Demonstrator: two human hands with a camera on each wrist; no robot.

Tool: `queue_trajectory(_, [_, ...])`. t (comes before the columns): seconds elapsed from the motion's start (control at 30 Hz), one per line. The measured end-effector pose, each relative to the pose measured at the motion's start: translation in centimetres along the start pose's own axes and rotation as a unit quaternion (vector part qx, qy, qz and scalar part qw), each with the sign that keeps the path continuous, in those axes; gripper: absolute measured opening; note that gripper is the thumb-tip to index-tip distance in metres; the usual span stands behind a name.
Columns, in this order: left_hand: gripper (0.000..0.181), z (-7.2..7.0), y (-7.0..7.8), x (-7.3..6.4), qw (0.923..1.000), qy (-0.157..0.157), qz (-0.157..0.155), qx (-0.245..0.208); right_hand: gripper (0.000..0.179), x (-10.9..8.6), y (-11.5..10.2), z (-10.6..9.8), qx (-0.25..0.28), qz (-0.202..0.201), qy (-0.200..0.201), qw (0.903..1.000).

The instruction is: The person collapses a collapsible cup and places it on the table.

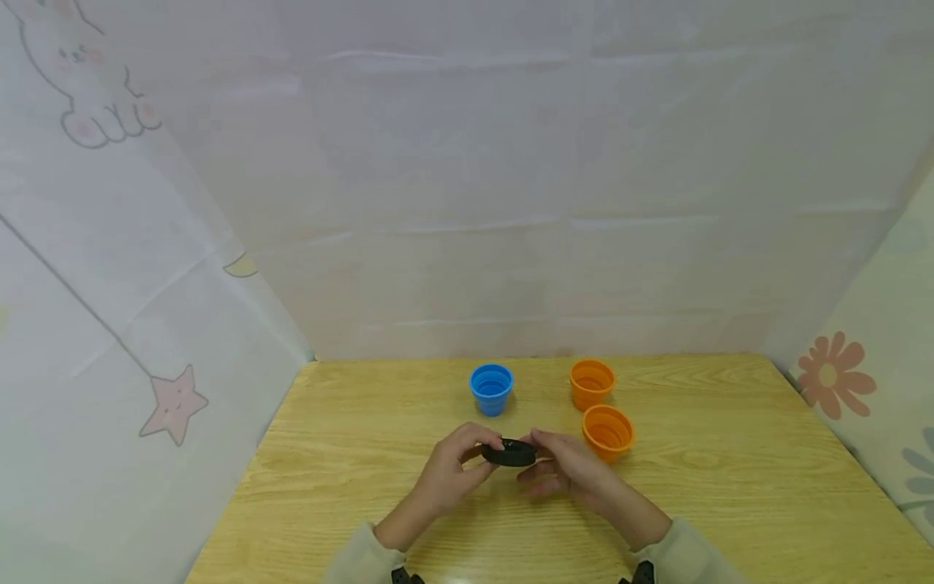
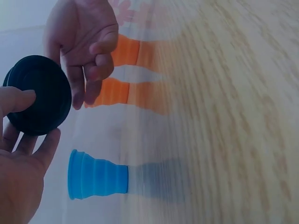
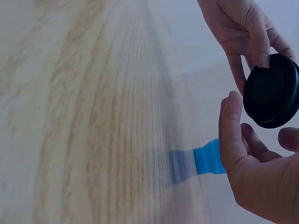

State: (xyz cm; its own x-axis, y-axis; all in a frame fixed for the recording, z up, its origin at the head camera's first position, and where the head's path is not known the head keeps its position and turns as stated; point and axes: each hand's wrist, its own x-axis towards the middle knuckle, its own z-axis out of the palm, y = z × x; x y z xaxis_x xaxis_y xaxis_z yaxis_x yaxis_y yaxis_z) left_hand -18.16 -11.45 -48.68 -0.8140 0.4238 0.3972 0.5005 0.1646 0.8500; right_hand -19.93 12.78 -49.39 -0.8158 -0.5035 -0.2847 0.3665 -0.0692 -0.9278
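Observation:
A black collapsible cup (image 1: 508, 453), folded into a flat disc, is held above the table between both hands. My left hand (image 1: 454, 470) pinches it, thumb on its flat face and fingers beneath, as the left wrist view of the black cup (image 2: 42, 95) shows. Close by its other edge is my right hand (image 1: 576, 470), its loosely bent fingers (image 3: 232, 126) not wrapped round it. Beyond the hands stands a blue collapsible cup (image 1: 492, 389), unfolded and upright. Two orange collapsible cups, one farther back (image 1: 592, 384) and one nearer (image 1: 609, 432), stand behind the right hand.
The wooden table (image 1: 350, 454) runs back to a pale fabric backdrop (image 1: 467, 203). Printed cloth also hangs at the left side (image 1: 109, 324) and the right side (image 1: 890, 324). The nearer orange cup is close to the right wrist.

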Motion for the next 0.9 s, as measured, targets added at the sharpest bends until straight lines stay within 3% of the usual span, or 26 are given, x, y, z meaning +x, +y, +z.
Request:
queue_trajectory(0.2, [0.033, 0.5, -0.7, -0.3, 0.9925, 0.015, 0.096, 0.075, 0.046, -0.2, -0.2, 0.1, 0.032, -0.012, -0.026, 0.9991])
queue_trajectory(0.4, [0.033, 0.5, -0.7, -0.5, 0.9829, -0.004, 0.124, 0.136, 0.042, -0.3, -0.4, 0.2, 0.062, -0.014, -0.025, 0.9977])
queue_trajectory(0.6, [0.035, 0.5, -0.8, -0.8, 0.9711, -0.015, 0.158, 0.178, 0.040, -0.3, -0.4, 0.3, 0.052, -0.018, -0.009, 0.9985])
queue_trajectory(0.77, [0.047, 0.0, -0.9, -0.9, 0.9676, -0.028, 0.153, 0.199, 0.039, -0.3, -0.3, 0.3, 0.052, -0.028, 0.000, 0.9982])
queue_trajectory(0.9, [0.059, -0.5, -0.7, -0.9, 0.9755, -0.039, 0.108, 0.188, 0.037, -0.2, -0.4, 0.2, 0.050, -0.040, 0.012, 0.9979])
